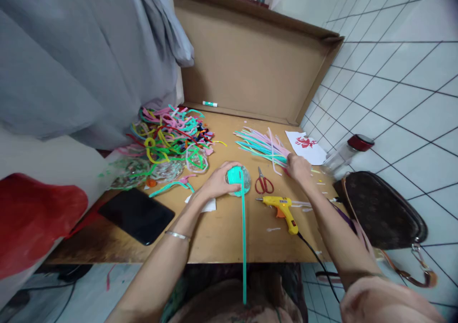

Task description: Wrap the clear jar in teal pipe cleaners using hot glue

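Note:
My left hand (223, 179) is closed around a small round piece (234, 175) partly covered in turquoise pipe cleaner; the rest of it looks clear or pale. One long turquoise pipe cleaner (244, 237) runs from it down past the table's front edge. My right hand (299, 169) is at the right end of a bundle of pink, turquoise and pale pipe cleaners (259, 144), its fingers closed on that end. Red-handled scissors (264, 184) lie between my hands. Below them a yellow hot glue gun (281, 206) rests on its side.
A tangled heap of coloured pipe cleaners (171, 132) covers the left back. A black tablet or phone (138, 215) lies front left. On the right are a clear bottle (339, 156), a brown bag (382, 211) and printed paper (306, 149). A cardboard panel (246, 60) stands behind.

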`<state>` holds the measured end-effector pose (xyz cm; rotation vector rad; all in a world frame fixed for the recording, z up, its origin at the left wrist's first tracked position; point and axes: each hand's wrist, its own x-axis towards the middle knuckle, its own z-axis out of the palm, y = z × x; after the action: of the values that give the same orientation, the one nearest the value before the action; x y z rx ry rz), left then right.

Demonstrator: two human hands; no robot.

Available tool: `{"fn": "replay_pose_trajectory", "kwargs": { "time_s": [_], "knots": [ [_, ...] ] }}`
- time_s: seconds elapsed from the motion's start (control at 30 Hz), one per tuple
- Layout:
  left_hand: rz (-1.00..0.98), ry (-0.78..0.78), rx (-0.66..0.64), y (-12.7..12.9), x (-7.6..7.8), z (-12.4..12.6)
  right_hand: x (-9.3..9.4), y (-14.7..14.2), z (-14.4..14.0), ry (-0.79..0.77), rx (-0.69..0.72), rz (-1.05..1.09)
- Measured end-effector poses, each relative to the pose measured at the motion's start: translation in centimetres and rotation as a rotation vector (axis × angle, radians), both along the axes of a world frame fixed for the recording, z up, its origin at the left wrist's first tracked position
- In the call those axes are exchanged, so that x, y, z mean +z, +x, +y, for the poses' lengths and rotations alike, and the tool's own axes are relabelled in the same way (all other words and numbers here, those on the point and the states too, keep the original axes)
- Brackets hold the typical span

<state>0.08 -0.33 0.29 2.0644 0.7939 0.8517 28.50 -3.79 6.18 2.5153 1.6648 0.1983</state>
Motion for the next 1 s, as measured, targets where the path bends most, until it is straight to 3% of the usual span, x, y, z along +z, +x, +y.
{"fn": "replay_pose_trajectory", "kwargs": {
  "time_s": [0.1,0.2,0.4,0.53,0.67,0.83,1.0],
  "knots": [
    [0.003,-0.002,0.011,0.0,-0.1,0.1,2.0,1.8,0.5,0.086,-0.081,-0.027],
    [-0.005,0.009,0.008,0.0,-0.4,0.2,2.5,2.4,1.9,0.100,-0.094,-0.013],
    [-0.002,0.017,0.016,-0.1,-0.2,0.1,-1.7,2.4,6.2,-0.011,0.012,0.068],
    [0.002,0.001,0.017,-0.1,0.0,-0.2,-4.3,3.9,7.3,-0.079,-0.071,0.153],
    [0.019,0.015,-0.010,-0.1,0.0,-0.4,-5.3,4.8,6.9,0.004,-0.165,0.128],
    [0.008,0.017,0.002,0.0,-0.1,-0.3,-4.0,4.1,5.8,0.068,-0.282,0.100],
    [0.008,0.038,-0.001,0.1,-0.3,-0.1,-0.3,-0.1,3.3,0.080,-0.167,0.080]
  ]
}}
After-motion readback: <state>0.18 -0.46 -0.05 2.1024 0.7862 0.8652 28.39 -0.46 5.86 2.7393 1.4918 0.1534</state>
